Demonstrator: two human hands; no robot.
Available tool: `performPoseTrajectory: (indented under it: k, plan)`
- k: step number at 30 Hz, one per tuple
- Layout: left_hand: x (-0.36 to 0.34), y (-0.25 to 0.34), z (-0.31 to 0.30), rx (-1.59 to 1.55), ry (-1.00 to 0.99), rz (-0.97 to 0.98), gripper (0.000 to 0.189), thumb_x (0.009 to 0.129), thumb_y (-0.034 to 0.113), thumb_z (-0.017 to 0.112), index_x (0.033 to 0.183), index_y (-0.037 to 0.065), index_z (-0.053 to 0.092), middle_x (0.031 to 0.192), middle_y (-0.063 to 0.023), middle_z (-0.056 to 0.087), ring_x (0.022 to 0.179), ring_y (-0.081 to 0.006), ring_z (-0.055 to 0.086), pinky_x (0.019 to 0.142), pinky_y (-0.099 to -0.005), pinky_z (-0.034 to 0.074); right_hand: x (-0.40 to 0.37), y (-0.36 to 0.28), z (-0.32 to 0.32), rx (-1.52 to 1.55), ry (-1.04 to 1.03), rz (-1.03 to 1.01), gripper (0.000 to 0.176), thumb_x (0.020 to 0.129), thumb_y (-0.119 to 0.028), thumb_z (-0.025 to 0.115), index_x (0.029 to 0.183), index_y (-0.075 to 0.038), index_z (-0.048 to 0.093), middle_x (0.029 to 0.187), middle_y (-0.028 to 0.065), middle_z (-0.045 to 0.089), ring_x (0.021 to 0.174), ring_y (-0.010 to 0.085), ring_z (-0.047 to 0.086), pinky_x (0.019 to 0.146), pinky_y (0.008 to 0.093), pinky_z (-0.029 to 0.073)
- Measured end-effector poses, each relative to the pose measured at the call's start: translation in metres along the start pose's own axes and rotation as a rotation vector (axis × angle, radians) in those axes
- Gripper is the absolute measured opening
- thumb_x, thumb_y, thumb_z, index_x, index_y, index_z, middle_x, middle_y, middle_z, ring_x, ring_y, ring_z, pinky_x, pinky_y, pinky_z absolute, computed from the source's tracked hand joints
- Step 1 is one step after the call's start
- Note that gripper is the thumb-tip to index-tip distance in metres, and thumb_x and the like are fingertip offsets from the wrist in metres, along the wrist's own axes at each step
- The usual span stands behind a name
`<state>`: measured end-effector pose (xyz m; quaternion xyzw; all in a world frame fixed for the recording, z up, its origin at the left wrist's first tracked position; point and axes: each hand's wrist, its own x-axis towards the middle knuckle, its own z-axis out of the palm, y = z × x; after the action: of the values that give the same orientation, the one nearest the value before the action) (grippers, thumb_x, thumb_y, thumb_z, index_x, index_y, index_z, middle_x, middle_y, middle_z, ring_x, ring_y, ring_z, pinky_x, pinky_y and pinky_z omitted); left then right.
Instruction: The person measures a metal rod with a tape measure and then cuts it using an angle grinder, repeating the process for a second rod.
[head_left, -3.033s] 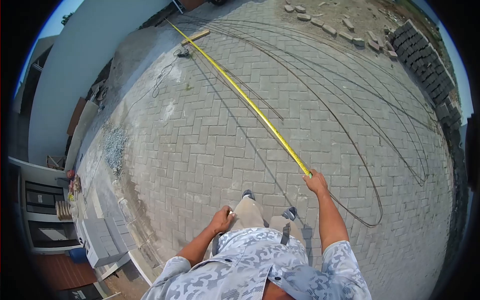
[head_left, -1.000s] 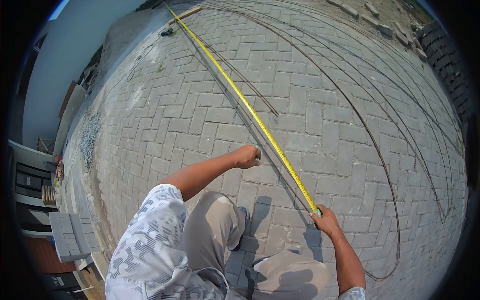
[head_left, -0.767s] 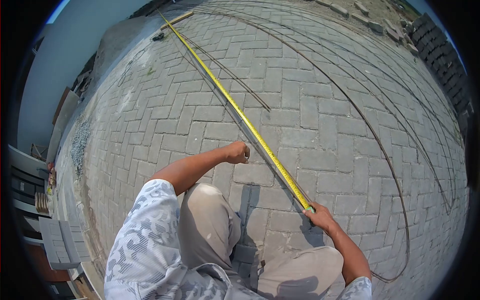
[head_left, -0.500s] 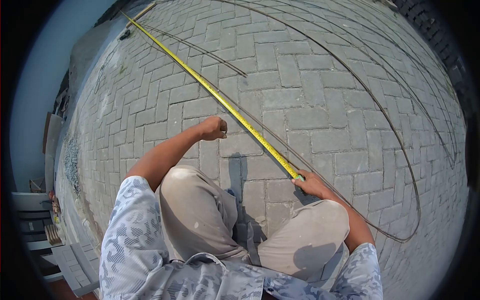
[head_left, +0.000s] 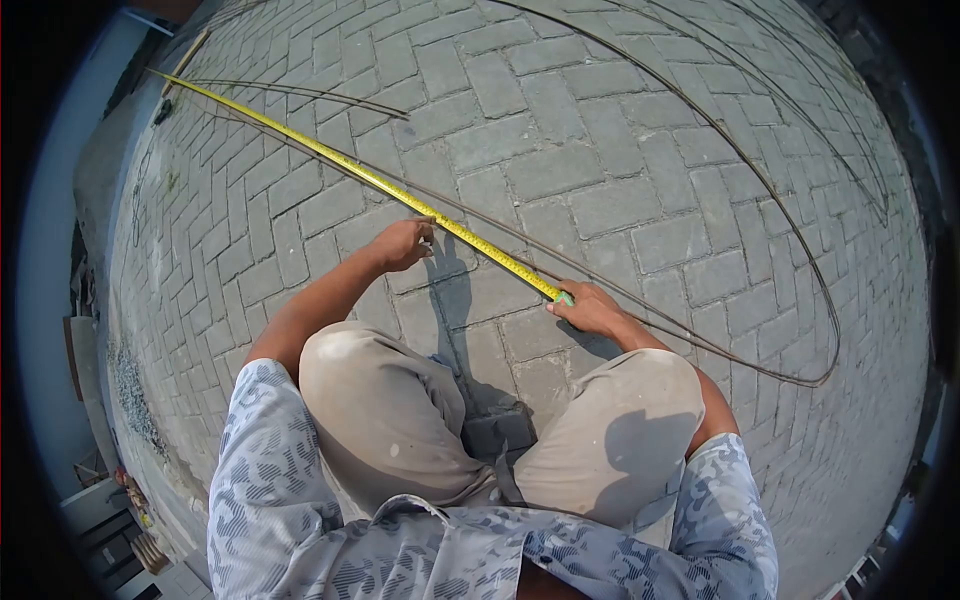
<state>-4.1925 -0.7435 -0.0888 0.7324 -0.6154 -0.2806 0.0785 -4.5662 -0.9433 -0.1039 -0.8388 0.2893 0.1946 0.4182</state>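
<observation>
A yellow tape measure blade (head_left: 360, 172) is stretched diagonally over the paving, from the far upper left down to its green-edged case (head_left: 566, 298). My right hand (head_left: 592, 308) is closed around that case in front of my right knee. My left hand (head_left: 403, 246) is at the near edge of the blade, its index fingertip at the yellow strip and the other fingers curled. A small pale spot shows at those curled fingers, too small to name. Close alongside the blade runs a thin metal rod (head_left: 520, 232), which passes beyond my right hand.
Long thin rods (head_left: 745, 152) curve over the grey paving blocks (head_left: 620, 190) on the right and bend back near the lower right. Two straight rod ends (head_left: 375, 105) lie beyond the blade. A wooden strip (head_left: 185, 62) crosses its far end. Gravel (head_left: 130, 390) lies at left.
My left hand has come to the tape blade, with its index finger extended to it. The view has turned, so the tape appears lower and further left. My right hand still holds the case.
</observation>
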Motion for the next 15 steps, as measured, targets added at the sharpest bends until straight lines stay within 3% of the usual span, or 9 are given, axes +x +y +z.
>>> performPoseTrajectory:
  k: [15]
  plan:
    - [0.02,-0.011,0.021,0.081,-0.169,-0.034,0.022,0.078,0.009,0.074,0.098,-0.001,0.07,0.131,-0.0259,0.062,0.12,-0.0368,0.062,0.095,-0.0439,0.052,-0.008,-0.005,-0.003,-0.04,-0.011,0.044,0.065,0.088,-0.05,0.069,0.138,-0.009,0.06,0.115,0.0253,0.069,0.11,0.0426,0.066,0.091,0.0515,0.052]
